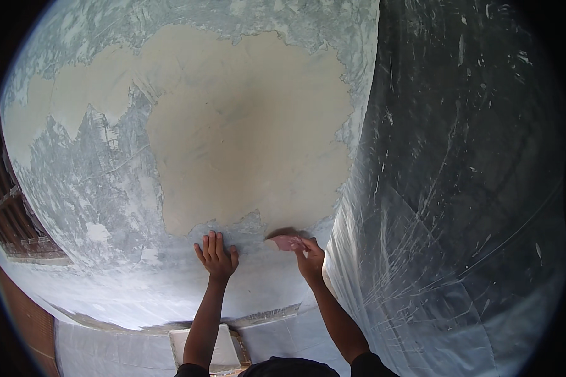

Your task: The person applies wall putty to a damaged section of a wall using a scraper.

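My left hand (217, 257) lies against the grey-white wall (113, 210) with its fingers stretched out, just below a large beige patch of filler (251, 138). To its right, my right hand (311, 261) grips a pinkish plastic putty spreader (285, 242). The spreader points left, with its edge at the wall near the patch's lower border. The patch has ragged edges and runs toward the upper left; whether it is wet cannot be told.
Clear plastic sheeting (415, 270), creased and specked with white, hangs along the right over a dark area. A shallow whitish tray or board (217, 345) shows below, partly behind my left forearm. A brown slatted surface (20, 213) borders the wall at left.
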The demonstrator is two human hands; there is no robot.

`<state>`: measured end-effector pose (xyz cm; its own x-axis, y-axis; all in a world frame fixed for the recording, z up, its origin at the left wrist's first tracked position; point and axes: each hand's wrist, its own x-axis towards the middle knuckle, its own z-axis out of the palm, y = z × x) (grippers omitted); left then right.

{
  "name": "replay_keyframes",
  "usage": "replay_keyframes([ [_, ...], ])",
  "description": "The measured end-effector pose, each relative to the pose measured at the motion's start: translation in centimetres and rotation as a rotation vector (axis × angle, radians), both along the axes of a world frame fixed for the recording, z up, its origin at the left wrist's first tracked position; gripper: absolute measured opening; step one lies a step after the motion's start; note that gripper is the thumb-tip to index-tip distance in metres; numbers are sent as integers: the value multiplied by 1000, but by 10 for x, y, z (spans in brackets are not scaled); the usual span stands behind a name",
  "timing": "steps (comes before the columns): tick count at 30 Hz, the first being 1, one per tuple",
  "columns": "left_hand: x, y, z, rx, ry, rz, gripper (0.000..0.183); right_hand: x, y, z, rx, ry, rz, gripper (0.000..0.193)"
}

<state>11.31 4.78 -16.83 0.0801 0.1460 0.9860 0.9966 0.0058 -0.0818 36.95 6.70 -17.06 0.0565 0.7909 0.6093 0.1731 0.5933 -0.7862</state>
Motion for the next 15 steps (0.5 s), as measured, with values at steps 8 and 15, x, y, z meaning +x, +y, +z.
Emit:
replay_keyframes([
  [8, -1, 1, -2, 5, -9, 3, 50, 66, 21, 16, 64, 963, -261, 16],
  [15, -3, 0, -2, 10, -14, 4, 48, 4, 3, -9, 16, -57, 50, 20],
])
